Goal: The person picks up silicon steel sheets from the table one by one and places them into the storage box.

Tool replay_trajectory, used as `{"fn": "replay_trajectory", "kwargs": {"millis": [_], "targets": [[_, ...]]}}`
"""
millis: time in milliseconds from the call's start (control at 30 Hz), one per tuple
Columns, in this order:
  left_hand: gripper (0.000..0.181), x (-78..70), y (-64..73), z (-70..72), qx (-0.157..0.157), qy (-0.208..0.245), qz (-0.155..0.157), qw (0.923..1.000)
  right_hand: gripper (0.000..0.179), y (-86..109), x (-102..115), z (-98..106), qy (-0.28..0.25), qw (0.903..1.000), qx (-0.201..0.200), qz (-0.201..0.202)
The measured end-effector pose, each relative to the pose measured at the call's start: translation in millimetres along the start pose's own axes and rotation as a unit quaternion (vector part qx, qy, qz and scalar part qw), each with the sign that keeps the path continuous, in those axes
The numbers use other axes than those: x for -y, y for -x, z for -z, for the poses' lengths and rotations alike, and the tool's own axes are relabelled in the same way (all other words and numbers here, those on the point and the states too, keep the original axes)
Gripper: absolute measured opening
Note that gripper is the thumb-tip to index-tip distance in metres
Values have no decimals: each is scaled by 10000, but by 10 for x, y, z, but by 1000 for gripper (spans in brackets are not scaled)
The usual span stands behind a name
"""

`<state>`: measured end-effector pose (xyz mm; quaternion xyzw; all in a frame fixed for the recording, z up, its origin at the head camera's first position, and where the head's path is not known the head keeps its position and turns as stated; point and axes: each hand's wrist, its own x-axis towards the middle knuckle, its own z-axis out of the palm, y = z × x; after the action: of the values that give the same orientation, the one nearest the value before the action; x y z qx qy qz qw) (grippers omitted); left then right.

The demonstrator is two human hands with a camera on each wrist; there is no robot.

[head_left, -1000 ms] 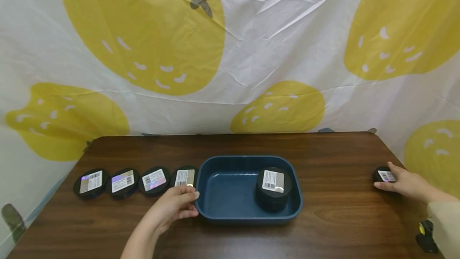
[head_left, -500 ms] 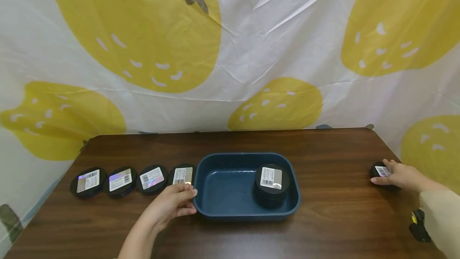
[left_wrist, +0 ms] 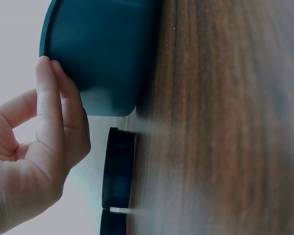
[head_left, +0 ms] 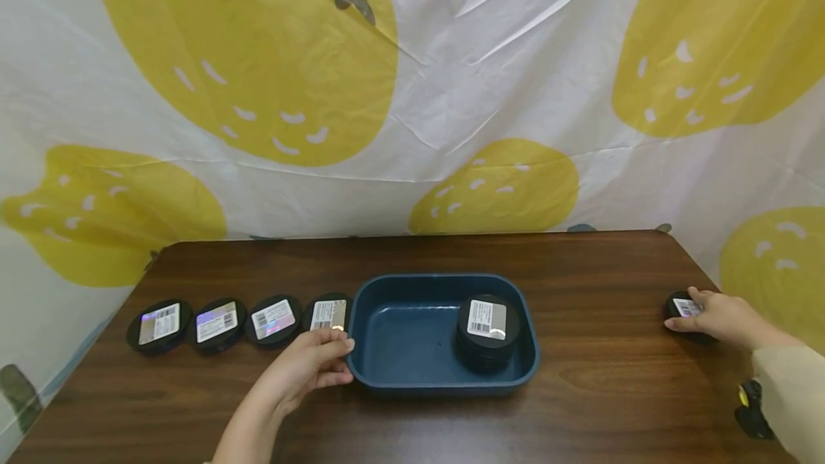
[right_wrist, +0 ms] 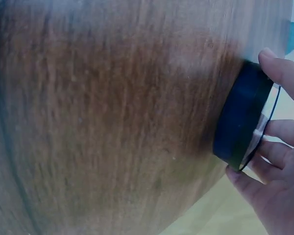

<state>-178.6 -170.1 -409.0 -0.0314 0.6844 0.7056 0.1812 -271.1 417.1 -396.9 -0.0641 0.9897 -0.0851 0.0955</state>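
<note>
A dark blue plastic tub (head_left: pixel 406 353) with rounded corners stands mid-table. My left hand (head_left: pixel 309 360) pinches its left rim, thumb on top and fingers beneath; in the left wrist view the fingertips meet the rim of the tub (left_wrist: pixel 103 54). Inside the tub, on the right, sits a stack of round black containers (head_left: pixel 488 321) with a barcode label on top. Far to the right, my right hand (head_left: pixel 725 319) grips another flat, round black container (head_left: pixel 684 306). The right wrist view shows thumb and fingers spread around the sides of this container (right_wrist: pixel 242 107), close against the wood.
Several labelled black containers (head_left: pixel 220 324) lie in a row left of the tub, the closest container (head_left: pixel 329 310) right beside its wall. A small black and yellow object (head_left: pixel 750 407) shows by the right sleeve. A lemon-print cloth (head_left: pixel 309 77) hangs behind the table (head_left: pixel 612 407).
My right hand has drawn in slightly over the container at the right, covering more of its label. The head view has shifted a little; left hand and tub stay together.
</note>
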Motion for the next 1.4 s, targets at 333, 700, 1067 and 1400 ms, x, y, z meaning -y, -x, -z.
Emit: {"fn": "replay_trajectory", "kwargs": {"millis": [333, 700, 1067, 1400], "targets": [[11, 6, -3, 12, 2, -2, -6, 10000, 94, -14, -11, -44, 29, 9995, -303, -4], [14, -8, 15, 14, 5, 3, -9, 10000, 97, 0, 22, -76, 173, 9985, -448, -253], [11, -19, 11, -1, 10, 20, 13, 10000, 97, 10, 37, -87, 218, 9973, -650, -260], [13, -12, 13, -3, -3, 11, -6, 10000, 97, 35, 204, -1, 170, 9973, -705, -112]]}}
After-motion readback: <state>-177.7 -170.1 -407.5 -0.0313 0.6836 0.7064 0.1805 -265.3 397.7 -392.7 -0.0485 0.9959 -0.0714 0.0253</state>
